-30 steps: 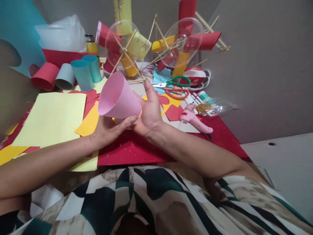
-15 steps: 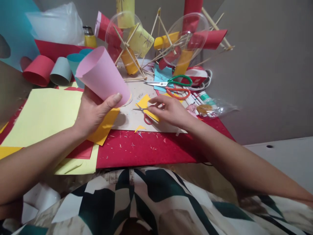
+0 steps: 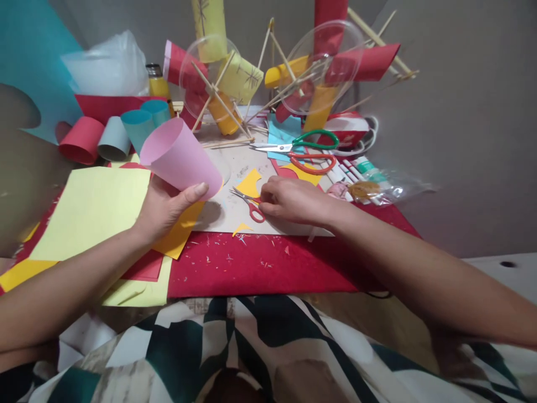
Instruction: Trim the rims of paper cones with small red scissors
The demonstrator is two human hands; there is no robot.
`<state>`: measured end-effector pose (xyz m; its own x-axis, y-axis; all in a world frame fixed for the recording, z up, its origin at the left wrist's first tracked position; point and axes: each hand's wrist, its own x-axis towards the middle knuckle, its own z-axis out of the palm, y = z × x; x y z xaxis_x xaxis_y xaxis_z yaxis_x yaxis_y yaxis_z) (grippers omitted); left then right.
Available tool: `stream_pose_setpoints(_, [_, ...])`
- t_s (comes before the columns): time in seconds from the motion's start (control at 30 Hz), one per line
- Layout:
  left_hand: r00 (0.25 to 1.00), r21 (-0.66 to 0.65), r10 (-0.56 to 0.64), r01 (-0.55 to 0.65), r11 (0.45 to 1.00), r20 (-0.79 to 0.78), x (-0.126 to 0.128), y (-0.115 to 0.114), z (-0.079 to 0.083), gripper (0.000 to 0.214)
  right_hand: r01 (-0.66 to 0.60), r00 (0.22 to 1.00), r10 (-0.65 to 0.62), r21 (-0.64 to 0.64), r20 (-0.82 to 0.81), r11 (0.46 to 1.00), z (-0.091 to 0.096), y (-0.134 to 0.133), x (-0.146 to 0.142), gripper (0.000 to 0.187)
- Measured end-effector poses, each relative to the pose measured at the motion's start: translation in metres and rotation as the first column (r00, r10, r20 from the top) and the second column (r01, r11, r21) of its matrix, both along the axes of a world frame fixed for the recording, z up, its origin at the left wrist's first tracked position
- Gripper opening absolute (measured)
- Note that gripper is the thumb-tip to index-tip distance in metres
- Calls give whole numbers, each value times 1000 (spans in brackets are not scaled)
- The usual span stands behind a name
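My left hand [image 3: 161, 210] is wrapped round a pink paper tube [image 3: 180, 157], which it holds tilted above the table. A thin yellow edge shows at the tube's lower end. My right hand [image 3: 289, 198] has its fingers curled at the handles of small red-handled scissors [image 3: 255, 211]; one handle loop is partly hidden behind the fingertips. The blades point left, slightly apart. Beside them lies a yellow paper piece [image 3: 248, 182] with a curved cut edge. A thin yellow offcut [image 3: 242, 228] rests nearer the front of the grey board [image 3: 218, 221].
Large scissors [image 3: 293, 148] with green and orange handles lie behind my right hand. Stick frames with paper tubes [image 3: 216, 89] stand at the back. Red, grey and blue paper tubes [image 3: 81, 140] are at left, near yellow sheets [image 3: 90, 207]. Markers [image 3: 369, 173] lie at right.
My right hand's fingers have curled in at the small scissors, which have turned slightly. The pink tube stays in my left hand, a little lower in view. The whole view has shifted slightly.
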<state>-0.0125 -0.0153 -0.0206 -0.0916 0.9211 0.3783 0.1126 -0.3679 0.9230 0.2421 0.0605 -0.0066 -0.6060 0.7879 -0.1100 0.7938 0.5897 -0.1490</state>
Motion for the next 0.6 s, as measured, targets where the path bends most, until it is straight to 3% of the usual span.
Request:
stream_pose_setpoints(0.13, [999, -5, 31, -31, 1000, 9, -2, -2, -4, 52, -32, 998, 30, -35, -49, 999, 0, 5, 2, 10])
stream_pose_setpoints(0.3, [999, -13, 51, -51, 999, -6, -3, -4, -7, 58, 0, 999, 2, 28, -50, 1000, 0, 2, 8, 15])
stream_pose_setpoints(0.6, [986, -50, 47, -56, 997, -162, 0, -9, 3, 73, 1, 1000, 0, 20, -13, 1000, -1, 10, 2, 7])
